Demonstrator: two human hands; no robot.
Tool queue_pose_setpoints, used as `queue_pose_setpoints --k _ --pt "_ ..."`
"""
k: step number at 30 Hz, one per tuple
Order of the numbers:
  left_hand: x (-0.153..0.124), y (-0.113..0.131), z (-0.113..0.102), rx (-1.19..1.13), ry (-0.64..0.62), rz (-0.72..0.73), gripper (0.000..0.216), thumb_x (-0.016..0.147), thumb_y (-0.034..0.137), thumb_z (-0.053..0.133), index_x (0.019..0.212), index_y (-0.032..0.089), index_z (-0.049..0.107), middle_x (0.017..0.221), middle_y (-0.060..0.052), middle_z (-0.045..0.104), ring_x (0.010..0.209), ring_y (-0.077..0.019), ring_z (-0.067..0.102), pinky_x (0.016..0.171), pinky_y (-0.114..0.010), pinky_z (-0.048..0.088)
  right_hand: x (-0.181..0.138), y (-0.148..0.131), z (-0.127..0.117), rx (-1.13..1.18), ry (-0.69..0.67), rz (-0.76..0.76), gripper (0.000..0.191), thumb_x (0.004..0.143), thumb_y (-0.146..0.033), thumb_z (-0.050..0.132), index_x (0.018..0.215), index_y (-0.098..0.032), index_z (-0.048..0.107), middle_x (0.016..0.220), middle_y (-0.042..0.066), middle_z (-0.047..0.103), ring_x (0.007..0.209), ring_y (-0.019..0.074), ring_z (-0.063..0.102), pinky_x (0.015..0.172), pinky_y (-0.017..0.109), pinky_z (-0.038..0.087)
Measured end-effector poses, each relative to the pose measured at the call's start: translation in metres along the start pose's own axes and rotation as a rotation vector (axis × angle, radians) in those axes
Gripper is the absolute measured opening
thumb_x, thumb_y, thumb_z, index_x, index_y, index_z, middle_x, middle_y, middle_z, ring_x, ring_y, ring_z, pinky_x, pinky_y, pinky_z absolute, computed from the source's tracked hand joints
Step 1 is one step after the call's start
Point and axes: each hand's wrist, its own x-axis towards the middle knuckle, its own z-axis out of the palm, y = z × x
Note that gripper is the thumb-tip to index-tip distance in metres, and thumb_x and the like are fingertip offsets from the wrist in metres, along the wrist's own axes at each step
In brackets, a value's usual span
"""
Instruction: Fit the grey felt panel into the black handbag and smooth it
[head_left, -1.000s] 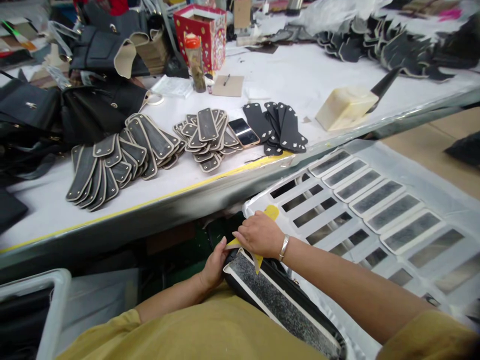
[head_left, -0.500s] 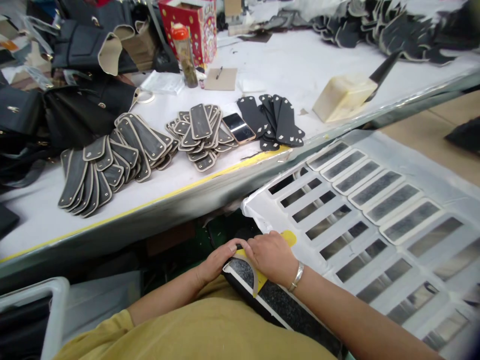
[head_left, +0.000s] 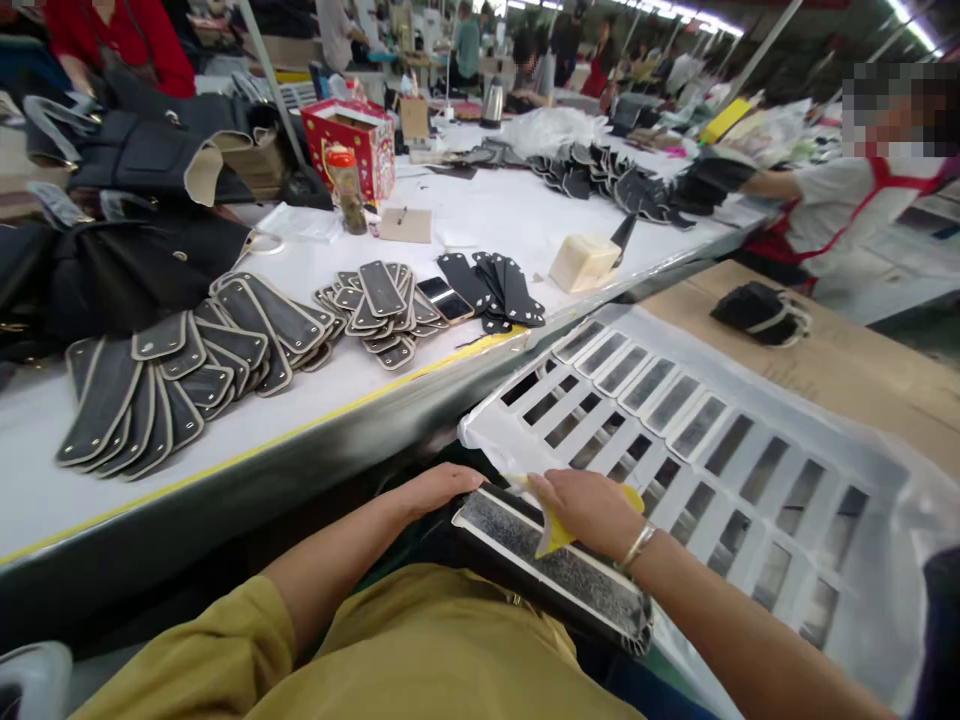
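Observation:
On my lap lies a long black leather strip (head_left: 570, 575) with a pale edge and a grey glued face. My left hand (head_left: 435, 488) rests on its near end, fingers flat, steadying it. My right hand (head_left: 589, 508), with a silver bracelet, presses a yellow scraper card (head_left: 559, 532) against the strip's face. Just right of my hands stands a white slotted stencil tray (head_left: 750, 490), with more glued strips in several of its slots.
A white worktable (head_left: 315, 400) with a yellow edge carries fanned piles of strips (head_left: 187, 360), a phone (head_left: 444, 298), black pieces (head_left: 495, 285), a pale block (head_left: 583, 262), a red box (head_left: 352, 145) and black bags (head_left: 127, 250). A person in white and red (head_left: 832, 215) works at the far right.
The view has lifted and shows more of the room. My right hand has slid the yellow card along the strip, away from its near end. My left hand stays at that end.

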Motion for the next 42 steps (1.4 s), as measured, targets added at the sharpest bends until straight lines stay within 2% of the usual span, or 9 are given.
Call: queue_pose_setpoints --k 8,12,17,19,23,25,28,34,42 --pt "-0.014 -0.005 -0.001 0.113 0.236 0.117 0.031 0.079 0.041 0.056 0.087 0.016 0.071 0.091 -0.004 0.069 0.086 -0.0215 0.059 0.075 -0.026 0.043 -0.093 -0.01 -0.011 0.946 -0.244 -0.034 0.036 0.082 -0.05 0.05 0.098 -0.02 0.062 0.098 0.006 0.065 0.09 0.0237 0.059 0.079 0.034 0.047" --pt "-0.047 -0.011 0.005 0.071 0.429 0.125 0.049 0.086 0.051 0.04 0.105 0.013 0.063 0.098 -0.008 0.065 0.053 -0.0109 0.051 0.047 -0.023 0.036 -0.114 -0.046 0.031 1.117 0.008 0.161 0.04 0.081 -0.053 0.051 0.101 -0.021 0.061 0.095 0.006 0.067 0.091 0.0255 0.06 0.078 0.035 0.049" --pt "-0.061 -0.023 0.027 -0.24 0.405 -0.014 0.065 0.084 0.062 0.038 0.125 0.015 0.052 0.049 0.004 0.049 0.039 -0.0092 0.042 0.039 -0.02 0.026 -0.125 -0.081 0.07 1.348 0.303 0.452 0.05 0.082 -0.06 0.043 0.11 -0.021 0.056 0.089 0.007 0.068 0.083 0.0257 0.063 0.071 0.036 0.051" --pt "-0.055 -0.03 0.033 -0.341 0.414 0.007 0.066 0.082 0.064 0.041 0.126 0.016 0.053 0.047 0.004 0.046 0.041 -0.0091 0.043 0.041 -0.019 0.027 -0.135 -0.089 0.076 1.466 0.243 0.451 0.046 0.081 -0.057 0.049 0.109 -0.021 0.056 0.087 0.006 0.068 0.081 0.0244 0.064 0.071 0.034 0.051" --pt "-0.04 -0.042 0.036 -0.54 0.385 0.043 0.063 0.082 0.065 0.043 0.127 0.022 0.053 0.066 -0.001 0.06 0.052 -0.0101 0.05 0.045 -0.019 0.033 -0.152 -0.094 0.081 1.597 -0.147 0.248 0.037 0.072 -0.046 0.065 0.095 -0.017 0.062 0.084 0.005 0.069 0.077 0.0222 0.064 0.074 0.032 0.049" --pt "-0.035 -0.045 0.035 -0.646 0.343 0.052 0.061 0.083 0.064 0.042 0.128 0.024 0.052 0.082 -0.003 0.065 0.061 -0.0119 0.056 0.05 -0.02 0.038 -0.15 -0.095 0.081 1.616 -0.175 0.22 0.035 0.072 -0.044 0.066 0.092 -0.016 0.062 0.085 0.005 0.069 0.076 0.0213 0.064 0.074 0.031 0.048" --pt "-0.033 -0.046 0.034 -0.768 0.269 0.069 0.058 0.086 0.062 0.039 0.13 0.025 0.05 0.103 -0.005 0.066 0.074 -0.0149 0.06 0.058 -0.022 0.044 -0.129 -0.101 0.084 1.59 0.032 0.295 0.034 0.074 -0.042 0.063 0.095 -0.017 0.058 0.091 0.005 0.068 0.077 0.0197 0.062 0.073 0.031 0.048" --pt "-0.043 -0.039 0.028 -0.968 0.084 0.116 0.067 0.088 0.064 0.028 0.135 0.018 0.043 0.112 -0.012 0.064 0.092 -0.0242 0.062 0.077 -0.033 0.048 -0.071 -0.14 0.107 1.509 0.213 0.381 0.037 0.073 -0.049 0.059 0.088 -0.016 0.055 0.081 0.006 0.066 0.068 0.0183 0.057 0.063 0.03 0.046" --pt "-0.048 -0.04 0.016 -1.001 0.008 0.098 0.072 0.087 0.066 0.024 0.136 0.016 0.042 0.117 -0.014 0.062 0.105 -0.0289 0.059 0.09 -0.04 0.046 -0.038 -0.176 0.115 1.984 -0.095 0.422 0.057 0.056 -0.055 0.072 0.091 -0.016 0.051 0.076 0.006 0.066 0.059 0.0191 0.062 0.054 0.032 0.049"
